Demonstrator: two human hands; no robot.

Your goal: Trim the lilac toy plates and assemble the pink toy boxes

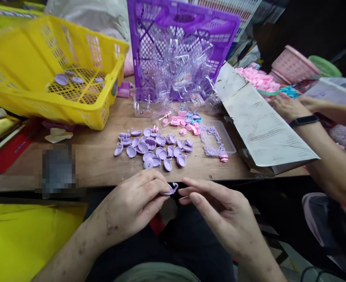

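My left hand (140, 197) is closed on a small purple oval plastic piece (170, 190), which has a thin curled tab sticking out to the right. Close beside that tab is my right hand (216, 211), its fingers apart with nothing seen between them. Both hands are just off the front edge of the wooden table (102, 168). Beyond them lies a loose spread of similar purple oval pieces (149, 144). To the right, a shallow clear tray (230, 143) holds many small purple curly parts (212, 150), with a pink piece (223, 158) at its front corner.
A yellow basket (102, 113) with a few purple pieces stands at the left. Clear plastic cases (175, 74) are heaped against a purple crate (134, 43). Small pink parts (178, 120) lie before them. A cardboard flap (258, 121) divides off a co-worker's hands (287, 107) at right.
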